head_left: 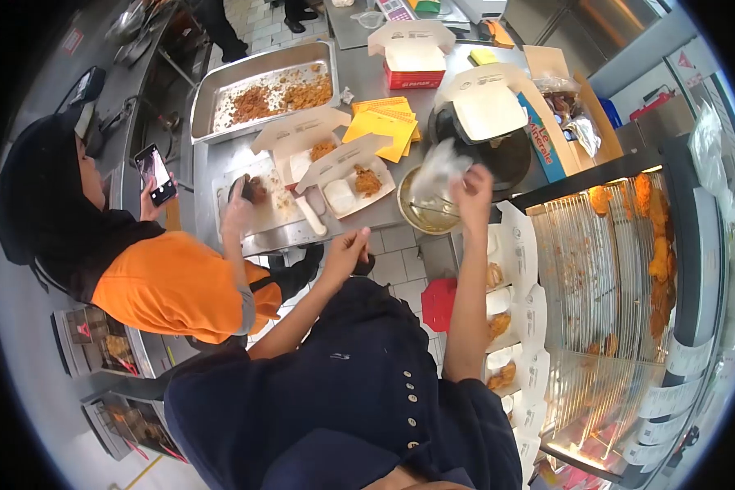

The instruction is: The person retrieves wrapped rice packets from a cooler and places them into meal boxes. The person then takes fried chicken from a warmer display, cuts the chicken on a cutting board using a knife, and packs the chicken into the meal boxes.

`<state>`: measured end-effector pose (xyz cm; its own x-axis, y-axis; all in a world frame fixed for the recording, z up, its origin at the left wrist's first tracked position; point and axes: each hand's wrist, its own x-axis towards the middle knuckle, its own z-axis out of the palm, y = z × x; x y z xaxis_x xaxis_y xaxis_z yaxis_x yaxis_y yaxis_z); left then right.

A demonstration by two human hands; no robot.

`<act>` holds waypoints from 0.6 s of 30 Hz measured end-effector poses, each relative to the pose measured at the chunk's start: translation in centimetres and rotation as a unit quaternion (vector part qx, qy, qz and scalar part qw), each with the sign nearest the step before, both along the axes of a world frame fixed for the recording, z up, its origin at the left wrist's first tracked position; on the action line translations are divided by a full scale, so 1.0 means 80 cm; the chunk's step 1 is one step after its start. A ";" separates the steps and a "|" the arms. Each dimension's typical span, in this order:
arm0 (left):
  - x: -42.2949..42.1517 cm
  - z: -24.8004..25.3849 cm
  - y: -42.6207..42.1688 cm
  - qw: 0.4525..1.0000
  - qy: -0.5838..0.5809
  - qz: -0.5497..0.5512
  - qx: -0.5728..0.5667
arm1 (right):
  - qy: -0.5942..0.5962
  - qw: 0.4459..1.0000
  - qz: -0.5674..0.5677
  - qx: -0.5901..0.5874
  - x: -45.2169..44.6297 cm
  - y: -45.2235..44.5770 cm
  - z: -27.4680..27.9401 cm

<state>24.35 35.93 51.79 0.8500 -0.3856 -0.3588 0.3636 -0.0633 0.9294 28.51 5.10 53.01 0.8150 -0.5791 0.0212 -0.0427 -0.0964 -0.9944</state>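
Observation:
My right hand (471, 189) is closed on a thin, whitish see-through plastic bag (436, 173), blurred by motion. The bag hangs over a round bowl (403, 206) with yellowish contents. My left hand (349, 251) is held in front of the table edge, its fingers curled together; whether anything is inside them is hidden. Closest to it on the table stand an open carton (345, 153) with rice and a piece of fried chicken (367, 181), and a white-handled tool (310, 216). Behind that carton is a second open food carton (292, 137).
At left, a person in an orange top (175, 282) holds a phone (154, 173) and reaches over a cutting board (261, 214). A metal tray (265, 65) with crumbs lies at the back. Yellow papers (381, 126) sit mid-table. Filled cartons (521, 327) line the glass warmer (596, 278) at right.

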 end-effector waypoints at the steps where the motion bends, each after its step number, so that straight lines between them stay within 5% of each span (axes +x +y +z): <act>1: 0.005 0.005 0.004 0.999 -0.016 0.024 -0.013 | 0.027 0.998 -0.043 -0.040 0.003 0.015 0.026; 4: 0.023 -0.003 0.029 0.998 -0.042 0.041 0.001 | 0.033 0.993 -0.063 -0.098 -0.016 0.068 0.112; 6: 0.031 -0.009 0.041 0.997 -0.074 0.029 0.024 | -0.010 0.986 0.131 -0.104 -0.053 0.101 0.137; 10: 0.042 -0.028 0.036 0.994 -0.099 -0.009 0.051 | 0.099 0.913 0.396 -0.016 -0.139 0.161 0.089; 14: 0.070 -0.032 -0.002 0.993 -0.049 -0.111 0.010 | 0.371 0.860 0.349 0.031 -0.253 0.181 -0.019; 18: 0.095 -0.040 -0.073 0.968 -0.041 -0.246 0.021 | 0.304 0.939 0.157 0.031 -0.322 0.147 0.015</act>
